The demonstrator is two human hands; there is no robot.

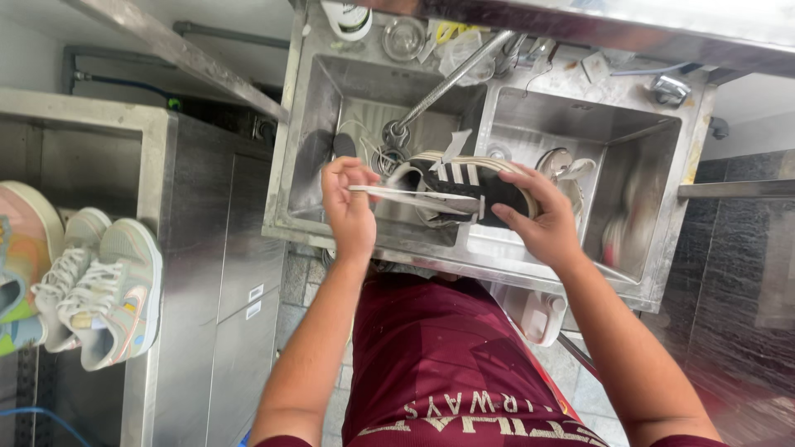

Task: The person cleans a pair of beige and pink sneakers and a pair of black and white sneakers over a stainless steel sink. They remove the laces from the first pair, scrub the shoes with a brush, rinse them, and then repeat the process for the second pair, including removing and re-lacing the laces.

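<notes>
- While the double steel sink (308,124) serves as the landmark, far to its left a pair of pale sneakers (99,290) with pastel trim lies on a steel counter (157,165), laces up, with another colourful shoe (21,248) just beside it at the frame's edge.
- Between that counter and the sink stands a steel cabinet (240,281) with a flat door.
- Over the sink's left basin the left hand (348,203) has its thumb and fingers pinched together on a white lace (397,193), which runs taut to the right toward the shoe.
- Above the divider between the two basins a black sneaker (464,186) with white stripes is held on its side, toe end to the right.
- Over the right basin's near edge the right hand (542,219) is clamped on the black sneaker's toe end, fingers wrapped over the top and thumb below.
- Inside the left basin, behind the hands, a long faucet pipe (455,76) slants down toward the drain.
- Inside the right basin a white shoe (567,170) lies partly hidden behind the right hand.
- Below the sink's front rim, a maroon shirt (447,356) fills the lower frame.
</notes>
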